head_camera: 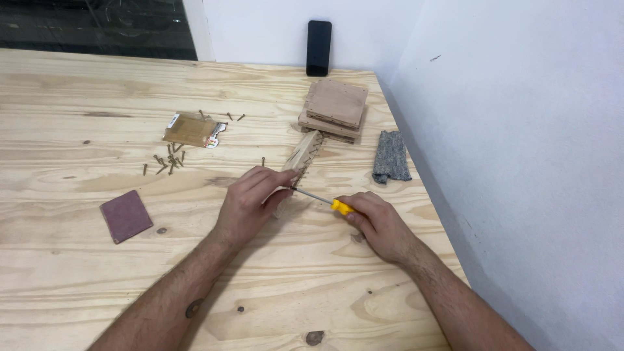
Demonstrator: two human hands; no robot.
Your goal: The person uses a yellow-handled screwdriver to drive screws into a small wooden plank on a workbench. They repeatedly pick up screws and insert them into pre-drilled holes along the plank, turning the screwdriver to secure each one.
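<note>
Our right hand [377,221] is closed around the yellow-handled screwdriver [323,199], its shaft angled low so the tip meets a screw in the side of the wooden strip [302,156]. Our left hand [250,201] clamps that strip against the plywood table [78,286], apparently to steady it. Loose screws [168,161], a screw packet [193,130], a sandpaper square [126,216], stacked wooden squares [335,109], a grey cloth [390,157] and a black phone [318,47] lie around.
</note>
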